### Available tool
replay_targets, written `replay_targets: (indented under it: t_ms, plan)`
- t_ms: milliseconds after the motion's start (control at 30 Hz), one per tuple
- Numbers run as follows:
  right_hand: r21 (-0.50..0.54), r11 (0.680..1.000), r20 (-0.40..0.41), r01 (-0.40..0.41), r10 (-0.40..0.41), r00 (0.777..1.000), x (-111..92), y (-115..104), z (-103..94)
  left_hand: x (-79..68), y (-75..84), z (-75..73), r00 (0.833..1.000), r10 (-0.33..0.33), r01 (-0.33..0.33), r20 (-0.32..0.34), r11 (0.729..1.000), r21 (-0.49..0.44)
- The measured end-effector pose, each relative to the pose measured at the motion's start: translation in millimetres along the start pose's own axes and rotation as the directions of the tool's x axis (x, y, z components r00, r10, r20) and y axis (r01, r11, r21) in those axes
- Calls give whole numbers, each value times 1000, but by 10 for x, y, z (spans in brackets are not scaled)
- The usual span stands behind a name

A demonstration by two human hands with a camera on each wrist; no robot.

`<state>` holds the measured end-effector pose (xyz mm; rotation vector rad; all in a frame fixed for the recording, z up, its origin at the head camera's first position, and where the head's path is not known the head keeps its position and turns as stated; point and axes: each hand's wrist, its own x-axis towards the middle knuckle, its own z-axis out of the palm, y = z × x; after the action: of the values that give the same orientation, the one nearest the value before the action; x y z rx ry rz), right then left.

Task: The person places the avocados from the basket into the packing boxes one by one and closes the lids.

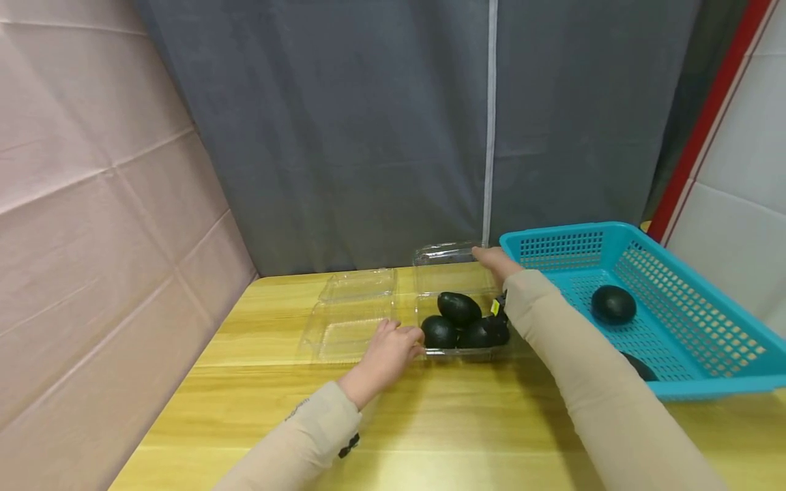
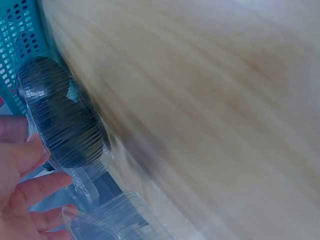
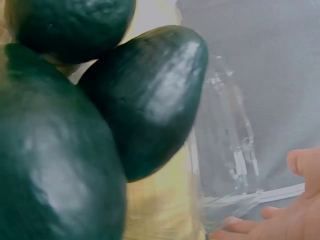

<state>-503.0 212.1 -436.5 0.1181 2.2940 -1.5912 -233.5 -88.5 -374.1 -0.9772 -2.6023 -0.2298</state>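
The clear container [image 1: 463,352], bearing avocados [image 1: 459,309], lies immediately right of the relaxed, non-grasping left hand [image 1: 389,353]. Its raised lid [image 1: 451,278], long axis left-to-right, stands left of the nearer right hand [image 1: 499,262], fingers extended, unclenched.

The beige-sleeved left arm [image 1: 288,443] reached up and inward from the lower edge of the head view, its left hand [image 1: 388,351] showing spread, slightly bent fingers. The right arm [image 1: 583,361], sleeved alike, stretched farther forward and slanted inward to the left. Beyond its cuff the right hand [image 1: 499,264] was partly hidden, its thumb standing apart from its fingers in the right wrist view.
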Motion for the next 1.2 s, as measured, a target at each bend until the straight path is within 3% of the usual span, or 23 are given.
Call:
replay_targets:
  t_ms: [100, 200, 267, 433, 533, 600, 733, 933, 1200]
  plan:
    - [36, 999, -31, -8, 9, 999, 276, 47, -69, 7, 4, -14, 1000, 3, -3, 0, 1000, 5]
    - [32, 999, -67, 4, -2, 998, 312, -8, -66, 11, 4, -25, 1000, -2, 1, 12, 1000, 10]
    - [18, 1000, -76, 2, 0, 997, 48, -179, -11, 16, 4, -33, 1000, -7, 7, 25, 1000, 7]
    - [-1, 1000, -94, -3, 3, 996, -1268, -912, 267, 19, -2, -38, 999, -12, 13, 40, 1000, -5]
    - [-12, 1000, -100, 5, -6, 995, -1766, -1178, 343, 18, -5, -39, 999, -4, 5, 40, 1000, -4]
    - [-28, 1000, -93, 5, -7, 996, -1918, -1264, 343, 21, -4, -42, 999, -8, 8, 48, 1000, -4]
    - [-72, 997, -83, 1, -7, 997, -2014, -1323, 299, 28, 3, -58, 998, -19, 20, 64, 1000, -5]
    - [-169, 986, -72, 11, -23, 997, -2183, -1355, 238, 31, 5, -48, 999, -14, 14, 32, 1000, -16]
    - [-316, 947, -48, 54, -73, 996, -2515, -1325, 235, 36, -16, -46, 999, -25, 25, 39, 1000, -8]
